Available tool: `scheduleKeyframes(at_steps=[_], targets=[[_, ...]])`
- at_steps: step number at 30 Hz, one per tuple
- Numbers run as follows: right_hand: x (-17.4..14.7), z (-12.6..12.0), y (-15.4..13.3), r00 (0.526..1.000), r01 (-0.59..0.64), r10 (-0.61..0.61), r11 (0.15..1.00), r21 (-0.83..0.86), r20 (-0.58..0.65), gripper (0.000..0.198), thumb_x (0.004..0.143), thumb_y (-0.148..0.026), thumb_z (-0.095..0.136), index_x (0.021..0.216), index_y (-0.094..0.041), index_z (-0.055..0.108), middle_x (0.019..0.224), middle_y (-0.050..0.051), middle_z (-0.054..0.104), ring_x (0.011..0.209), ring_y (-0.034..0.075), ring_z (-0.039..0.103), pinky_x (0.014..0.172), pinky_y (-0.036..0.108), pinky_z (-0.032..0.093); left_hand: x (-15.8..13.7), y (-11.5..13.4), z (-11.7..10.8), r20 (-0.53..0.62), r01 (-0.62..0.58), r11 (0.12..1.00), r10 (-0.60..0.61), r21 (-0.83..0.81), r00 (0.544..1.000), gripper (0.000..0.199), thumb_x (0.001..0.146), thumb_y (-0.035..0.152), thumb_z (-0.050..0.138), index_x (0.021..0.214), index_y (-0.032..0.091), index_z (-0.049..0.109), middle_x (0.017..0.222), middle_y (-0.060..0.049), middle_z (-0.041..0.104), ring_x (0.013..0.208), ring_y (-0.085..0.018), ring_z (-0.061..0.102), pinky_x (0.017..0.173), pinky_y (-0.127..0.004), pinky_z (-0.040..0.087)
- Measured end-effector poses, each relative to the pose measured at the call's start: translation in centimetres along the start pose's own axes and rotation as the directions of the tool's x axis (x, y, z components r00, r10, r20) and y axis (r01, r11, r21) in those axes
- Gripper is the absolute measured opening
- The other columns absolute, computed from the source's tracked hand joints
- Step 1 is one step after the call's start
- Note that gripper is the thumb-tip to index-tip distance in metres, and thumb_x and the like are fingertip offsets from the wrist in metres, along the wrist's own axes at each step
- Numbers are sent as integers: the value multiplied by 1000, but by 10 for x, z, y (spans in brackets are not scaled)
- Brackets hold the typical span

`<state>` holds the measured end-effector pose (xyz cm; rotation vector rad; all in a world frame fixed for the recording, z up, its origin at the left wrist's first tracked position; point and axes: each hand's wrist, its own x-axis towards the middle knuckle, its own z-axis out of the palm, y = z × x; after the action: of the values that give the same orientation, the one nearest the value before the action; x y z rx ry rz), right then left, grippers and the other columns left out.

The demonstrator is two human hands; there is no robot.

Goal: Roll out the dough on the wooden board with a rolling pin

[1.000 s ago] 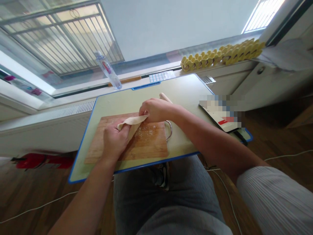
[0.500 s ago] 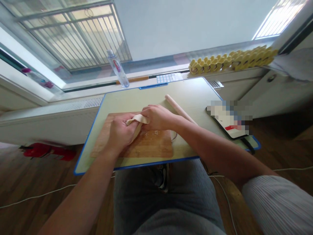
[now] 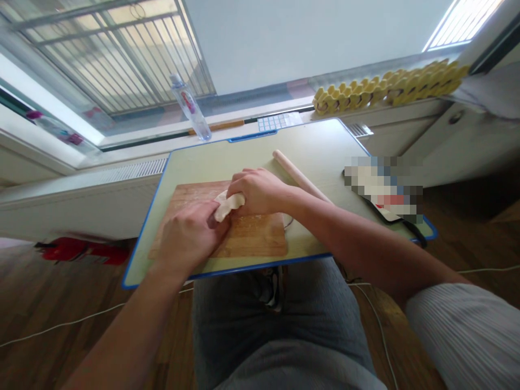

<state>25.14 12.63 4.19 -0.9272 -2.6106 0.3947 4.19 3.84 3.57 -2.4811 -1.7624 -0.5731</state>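
Observation:
A lump of pale dough (image 3: 229, 206) is squeezed between my two hands over a wooden cutting board (image 3: 255, 238). My left hand (image 3: 190, 227) is closed on the dough's left side, its fingers bent and partly hidden. From the upper right, my right hand (image 3: 255, 189) wraps round the other side of the dough, fingers curled over it. Traces of white flour show on the board to the right of the dough. Behind my right forearm, a wooden rolling pin (image 3: 298, 173) lies slantwise on the table.
The board rests on a small blue-edged table (image 3: 215, 160). At its right lies a partly blurred flat object with a black strap (image 3: 414, 232). On the windowsill stand a plastic bottle (image 3: 190, 108) and yellow egg trays (image 3: 385, 89). A white cable (image 3: 379, 325) runs across the floor.
My left hand has shifted down and left and turned more palm-down. The dough between my hands is now more folded and bunched. The whole view has tilted slightly.

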Motion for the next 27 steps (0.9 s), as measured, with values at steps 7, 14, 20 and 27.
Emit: scheduleKeyframes(at_steps=[7, 14, 20, 27], targets=[[1, 3, -3, 1000, -9, 9, 999, -36, -11, 26, 84, -15, 63, 100, -23, 81, 104, 7, 73, 96, 23, 57, 74, 34, 31, 1, -1, 1, -57, 89, 993, -84, 83, 995, 30, 89, 50, 67, 101, 25, 80, 84, -6, 80, 75, -25, 72, 66, -33, 46], [-1, 4, -3, 1000, 17, -16, 996, 85, -11, 36, 81, -44, 82, 112, -27, 79, 116, 6, 72, 109, 26, 58, 86, 34, 37, 14, -19, 1, 77, 204, 918, -189, -339, 979, 25, 85, 40, 73, 103, 27, 83, 108, -3, 83, 99, -26, 77, 86, -35, 59], [3, 15, -1, 998, 15, -2, 972, 233, -56, 22, 95, -39, 68, 100, -21, 80, 108, 7, 76, 104, 21, 65, 85, 29, 40, 3, -22, -2, 107, 194, 875, -163, -444, 981, 33, 92, 51, 65, 108, 26, 81, 118, -6, 80, 114, -28, 73, 103, -40, 56], [3, 12, -5, 994, -85, 98, 971, 224, -50, 26, 95, -35, 62, 100, -18, 80, 96, 7, 78, 86, 18, 67, 71, 28, 37, -27, -19, 3, 0, 63, 994, -63, -94, 998, 44, 95, 58, 64, 123, 24, 69, 131, -9, 72, 121, -29, 66, 105, -40, 51]])
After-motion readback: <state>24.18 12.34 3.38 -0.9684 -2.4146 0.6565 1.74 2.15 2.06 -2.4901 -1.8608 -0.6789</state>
